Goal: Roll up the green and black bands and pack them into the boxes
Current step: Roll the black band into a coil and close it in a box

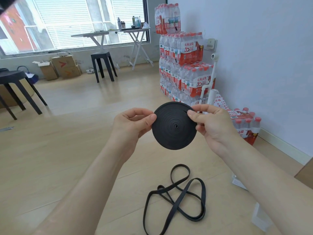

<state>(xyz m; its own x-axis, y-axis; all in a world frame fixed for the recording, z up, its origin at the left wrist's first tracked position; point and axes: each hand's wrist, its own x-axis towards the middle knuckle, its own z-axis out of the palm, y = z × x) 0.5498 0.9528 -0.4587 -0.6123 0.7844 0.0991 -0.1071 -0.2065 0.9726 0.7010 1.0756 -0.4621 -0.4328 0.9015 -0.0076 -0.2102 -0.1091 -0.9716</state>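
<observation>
Above the floor (50, 158), a rolled black band (174, 127) is pinched between both hands.
Head view: left hand (132, 126) fingers pinch the roll's left edge. Right hand (213, 124) fingers clamp its upper right edge over the tail end, probably so the coil cannot spring open. Below the roll a loose black band (176, 197) lies tangled on the floor, not yet rolled.

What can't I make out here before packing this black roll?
Head view:
Outer end of black roll: under right hand grip.
Loose black band: cut off by the bottom edge.
Cardboard at right edge: cropped, maybe a box.
Green band: none in view.
</observation>
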